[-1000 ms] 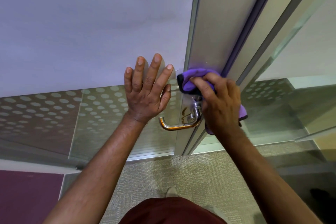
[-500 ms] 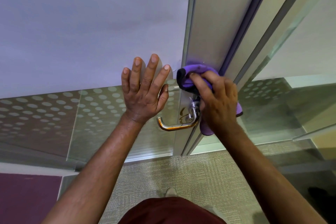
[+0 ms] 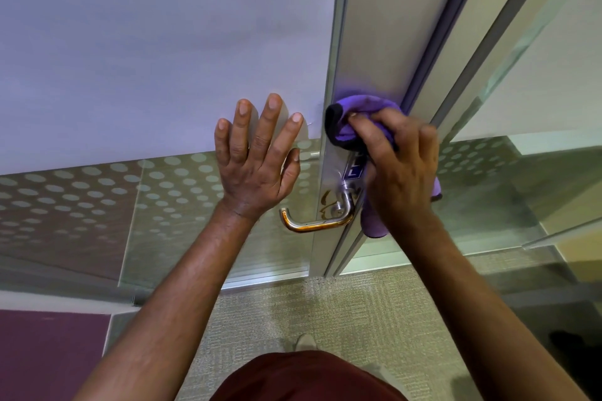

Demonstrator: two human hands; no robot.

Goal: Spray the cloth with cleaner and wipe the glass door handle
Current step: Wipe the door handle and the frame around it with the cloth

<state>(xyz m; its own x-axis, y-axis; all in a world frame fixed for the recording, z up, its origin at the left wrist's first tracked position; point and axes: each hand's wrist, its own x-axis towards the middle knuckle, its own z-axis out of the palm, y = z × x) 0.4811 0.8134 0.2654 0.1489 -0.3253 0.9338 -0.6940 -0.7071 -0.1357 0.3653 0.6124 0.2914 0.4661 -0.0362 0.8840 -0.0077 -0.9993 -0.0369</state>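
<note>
A purple cloth (image 3: pixel 353 120) is bunched against the metal door stile, just above the lever handle (image 3: pixel 317 224). My right hand (image 3: pixel 402 166) is shut on the cloth and presses it to the frame; a loose end of the cloth hangs below my palm beside the handle's base. The handle is a shiny metal lever pointing left, uncovered. A small blue label shows on the stile between cloth and handle. My left hand (image 3: pixel 257 159) lies flat with fingers spread on the glass door panel (image 3: pixel 163 58), left of the handle. No spray bottle is in view.
The aluminium door frame (image 3: pixel 368 42) runs up the middle, with a second glass panel (image 3: pixel 537 91) to its right. Frosted dots band the lower glass. Beige carpet (image 3: pixel 325 309) lies below, a shoe tip near the bottom centre, and a maroon floor patch at the lower left.
My right hand and the cloth have shifted slightly up the stile, uncovering the blue label above the handle. My left hand stays flat on the glass.
</note>
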